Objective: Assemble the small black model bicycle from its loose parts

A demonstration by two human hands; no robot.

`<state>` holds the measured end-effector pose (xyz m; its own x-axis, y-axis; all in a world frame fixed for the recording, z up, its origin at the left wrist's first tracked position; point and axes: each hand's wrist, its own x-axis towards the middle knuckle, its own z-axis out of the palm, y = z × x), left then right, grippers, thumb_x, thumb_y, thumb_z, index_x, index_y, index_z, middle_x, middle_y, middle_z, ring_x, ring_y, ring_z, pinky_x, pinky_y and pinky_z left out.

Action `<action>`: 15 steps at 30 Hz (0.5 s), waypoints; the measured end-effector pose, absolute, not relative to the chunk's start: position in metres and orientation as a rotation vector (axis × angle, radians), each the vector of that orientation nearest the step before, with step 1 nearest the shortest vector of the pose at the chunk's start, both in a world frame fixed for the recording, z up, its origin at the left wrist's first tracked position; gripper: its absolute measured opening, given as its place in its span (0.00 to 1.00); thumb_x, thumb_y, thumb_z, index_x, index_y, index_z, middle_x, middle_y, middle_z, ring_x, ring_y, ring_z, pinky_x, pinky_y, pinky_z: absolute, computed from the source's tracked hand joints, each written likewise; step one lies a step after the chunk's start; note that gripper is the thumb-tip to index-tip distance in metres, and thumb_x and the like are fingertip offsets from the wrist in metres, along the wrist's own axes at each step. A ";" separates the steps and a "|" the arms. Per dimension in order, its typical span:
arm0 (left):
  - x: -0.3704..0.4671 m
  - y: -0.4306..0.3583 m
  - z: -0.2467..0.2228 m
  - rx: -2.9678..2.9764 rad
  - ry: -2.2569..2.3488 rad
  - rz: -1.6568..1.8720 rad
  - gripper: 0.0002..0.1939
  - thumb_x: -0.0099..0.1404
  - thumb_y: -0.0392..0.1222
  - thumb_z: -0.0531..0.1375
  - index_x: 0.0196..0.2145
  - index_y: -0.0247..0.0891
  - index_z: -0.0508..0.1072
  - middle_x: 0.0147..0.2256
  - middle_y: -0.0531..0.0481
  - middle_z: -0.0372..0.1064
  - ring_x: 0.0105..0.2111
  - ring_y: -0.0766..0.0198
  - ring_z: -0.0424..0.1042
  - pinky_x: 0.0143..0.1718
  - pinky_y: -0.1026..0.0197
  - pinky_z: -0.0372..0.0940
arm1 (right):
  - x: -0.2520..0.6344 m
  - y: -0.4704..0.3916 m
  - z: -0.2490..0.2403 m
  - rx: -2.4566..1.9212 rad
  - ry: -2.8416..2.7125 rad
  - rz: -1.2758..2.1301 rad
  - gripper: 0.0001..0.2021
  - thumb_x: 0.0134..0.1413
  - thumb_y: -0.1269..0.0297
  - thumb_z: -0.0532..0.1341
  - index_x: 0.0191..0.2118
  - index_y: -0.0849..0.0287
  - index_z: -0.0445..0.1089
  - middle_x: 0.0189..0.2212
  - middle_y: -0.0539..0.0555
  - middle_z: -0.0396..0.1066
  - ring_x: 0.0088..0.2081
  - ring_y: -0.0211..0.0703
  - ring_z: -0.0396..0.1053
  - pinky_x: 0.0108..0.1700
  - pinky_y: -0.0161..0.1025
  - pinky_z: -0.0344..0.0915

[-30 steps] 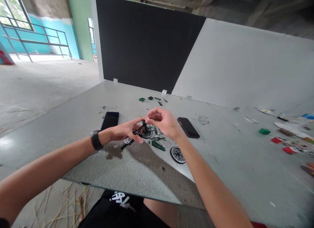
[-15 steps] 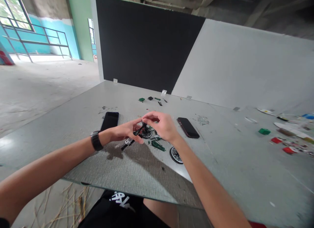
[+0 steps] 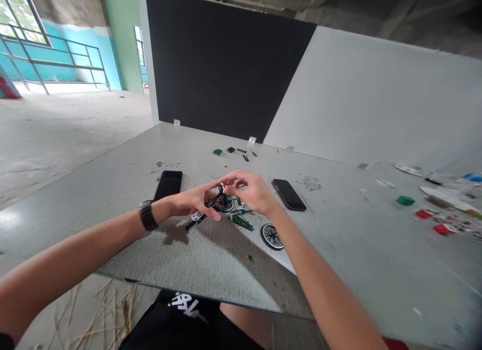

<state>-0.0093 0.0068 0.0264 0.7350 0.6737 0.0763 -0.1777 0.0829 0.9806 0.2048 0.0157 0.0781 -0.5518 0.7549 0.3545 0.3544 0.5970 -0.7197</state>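
Observation:
Above the near part of the table, my left hand is closed around a black model bicycle, its thumb toward me. The bicycle is tilted, with a light-coloured piece low on its frame. My right hand curls over the bicycle's upper end in a pinch, thumb and forefinger at the tip there. A spoked black wheel shows just behind the frame; whether it is attached I cannot tell. Below my right hand lie a dark green piece and small dark parts. Another spoked wheel lies flat beside my right forearm.
One phone lies beyond my left wrist, another phone right of my right hand. Small green and black pieces sit farther back. A black and white panel stands behind the table. Red, green and white items lie at right.
My right thumb has shifted slightly right and away from the bicycle's upper tip, showing more of it. My left hand and the bicycle stay nearly where they were.

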 end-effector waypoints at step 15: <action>-0.012 0.008 0.024 1.444 0.510 0.681 0.53 0.50 0.37 0.75 0.69 0.49 0.58 0.43 0.47 0.69 0.42 0.56 0.67 0.41 0.57 0.62 | 0.211 0.024 0.067 -0.917 -2.238 0.606 0.09 0.56 0.61 0.70 0.44 0.49 0.80 0.49 0.53 0.70 0.44 0.45 0.71 0.47 0.46 0.69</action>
